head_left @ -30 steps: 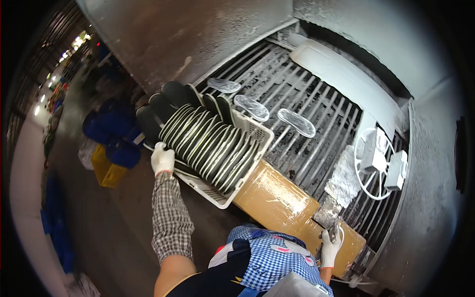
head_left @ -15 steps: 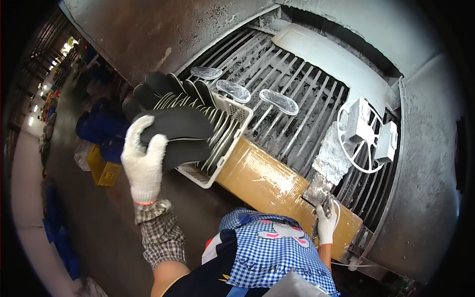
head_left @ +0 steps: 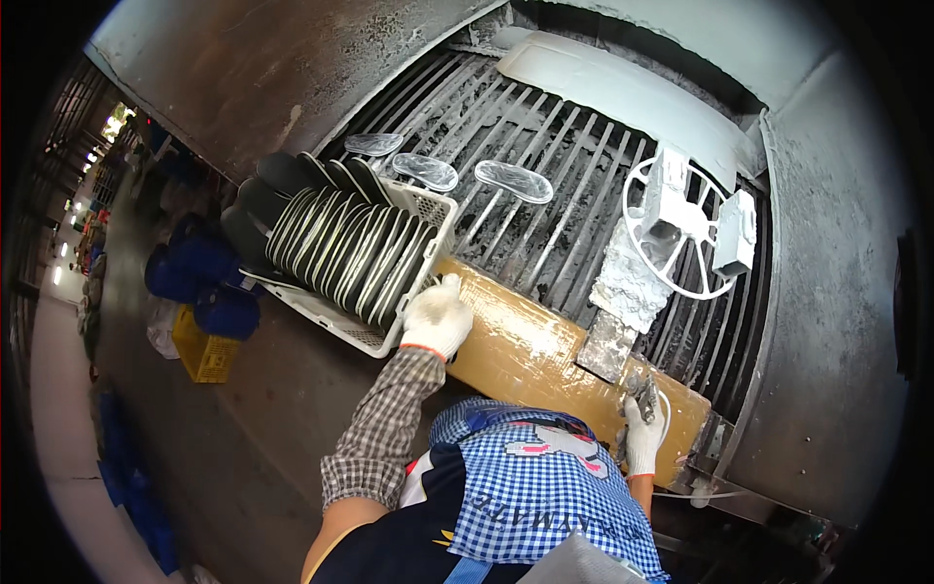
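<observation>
My left hand (head_left: 437, 316), in a white knit glove, is closed at the near right end of a white plastic crate (head_left: 374, 343), with its fingers on the crate's rim. Several black shoe soles (head_left: 342, 258) with pale edges stand in a row inside that crate, and more dark ones lean at its far left. In my gloved right hand (head_left: 642, 440) is a spray gun (head_left: 642, 394), grimy and metallic, with a pale hose looping beside the wrist. The gun is over the right part of a tan taped box (head_left: 516, 336), on which the crate partly rests.
Beyond the box lies a soot-grey slatted grate (head_left: 545, 214) between metal walls. Three shiny sole-shaped plates (head_left: 514, 182) stand over it. On the right is a white-coated wheel (head_left: 676, 222) with blocks on it. A yellow crate (head_left: 204, 346) and blue bundles (head_left: 199, 268) are at left.
My left hand has moved right and down, from holding a black sole above the crate to the crate's right end. The sole is out of the hand. My right hand stays on the spray gun.
</observation>
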Demonstrator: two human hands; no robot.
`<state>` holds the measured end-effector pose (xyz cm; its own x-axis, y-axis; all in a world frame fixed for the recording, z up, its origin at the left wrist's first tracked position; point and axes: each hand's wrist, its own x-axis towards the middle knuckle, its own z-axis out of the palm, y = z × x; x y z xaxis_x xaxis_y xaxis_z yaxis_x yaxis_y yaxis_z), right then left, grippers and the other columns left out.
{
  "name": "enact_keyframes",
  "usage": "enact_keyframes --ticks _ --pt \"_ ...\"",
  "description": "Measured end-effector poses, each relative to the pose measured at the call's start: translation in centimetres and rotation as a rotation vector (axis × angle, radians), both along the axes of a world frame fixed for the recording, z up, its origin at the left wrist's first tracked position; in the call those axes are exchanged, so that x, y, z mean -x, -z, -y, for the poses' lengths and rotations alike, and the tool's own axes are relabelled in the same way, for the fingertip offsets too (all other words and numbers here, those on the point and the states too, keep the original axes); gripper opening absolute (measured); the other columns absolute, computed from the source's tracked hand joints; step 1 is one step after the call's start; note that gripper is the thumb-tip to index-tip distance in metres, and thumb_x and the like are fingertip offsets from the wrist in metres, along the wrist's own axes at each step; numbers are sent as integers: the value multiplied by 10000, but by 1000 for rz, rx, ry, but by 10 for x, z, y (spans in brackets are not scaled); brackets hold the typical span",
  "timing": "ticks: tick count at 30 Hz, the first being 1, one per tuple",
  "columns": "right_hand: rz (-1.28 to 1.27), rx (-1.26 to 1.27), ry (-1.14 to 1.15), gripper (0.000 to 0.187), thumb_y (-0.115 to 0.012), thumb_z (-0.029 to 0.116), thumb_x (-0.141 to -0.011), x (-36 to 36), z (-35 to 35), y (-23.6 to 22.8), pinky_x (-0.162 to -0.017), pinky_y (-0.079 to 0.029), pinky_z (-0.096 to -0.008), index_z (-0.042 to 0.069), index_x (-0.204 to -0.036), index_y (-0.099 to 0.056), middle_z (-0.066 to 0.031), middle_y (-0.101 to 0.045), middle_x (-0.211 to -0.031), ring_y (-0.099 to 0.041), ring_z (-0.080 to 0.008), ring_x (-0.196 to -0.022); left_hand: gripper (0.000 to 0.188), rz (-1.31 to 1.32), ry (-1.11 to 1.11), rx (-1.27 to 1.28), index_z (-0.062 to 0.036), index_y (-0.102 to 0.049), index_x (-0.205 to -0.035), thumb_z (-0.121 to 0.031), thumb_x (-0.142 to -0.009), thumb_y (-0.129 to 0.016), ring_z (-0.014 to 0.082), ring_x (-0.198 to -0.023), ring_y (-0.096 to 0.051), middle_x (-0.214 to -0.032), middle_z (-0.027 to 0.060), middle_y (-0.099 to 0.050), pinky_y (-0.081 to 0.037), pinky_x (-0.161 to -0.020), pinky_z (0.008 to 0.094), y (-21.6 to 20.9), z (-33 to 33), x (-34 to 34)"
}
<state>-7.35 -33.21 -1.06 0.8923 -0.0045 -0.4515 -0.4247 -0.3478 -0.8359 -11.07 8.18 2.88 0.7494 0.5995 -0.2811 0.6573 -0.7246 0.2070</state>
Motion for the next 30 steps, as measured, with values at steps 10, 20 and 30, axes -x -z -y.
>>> enact_keyframes --ticks 10,20,30 --pt "116 -29 -11 360 -715 84 -987 9 21 11 -793 -526 -284 -10 -1328 -647 -20 -693 -1024 -629 -120 -878 702 194 113 91 -105 -569 -1481 -390 -865 -746 446 -1316 -560 -1474 240 -549 -463 -1126 525 92 52 -4" --pt "181 -11 -95 526 -692 116 -1000 10 18 19 -739 -514 -270 26 -1506 -582 -17 -686 -1092 -596 -103 -850 934 3 182 -5 -143 -404 -1625 -425 -835 -815 461 -1440 -430 -1631 223 -390 -381 -1167 621 128 59 45" --pt "182 43 -153 395 -675 78 -1000 5 -23 -4 -847 -525 -312 -28 -1379 -643 -56 -722 -1118 -647 -151 -933 732 77 196 137 -53 -552 -1459 -401 -859 -787 387 -1272 -575 -1502 196 -513 -538 -1015 508 104 64 40"
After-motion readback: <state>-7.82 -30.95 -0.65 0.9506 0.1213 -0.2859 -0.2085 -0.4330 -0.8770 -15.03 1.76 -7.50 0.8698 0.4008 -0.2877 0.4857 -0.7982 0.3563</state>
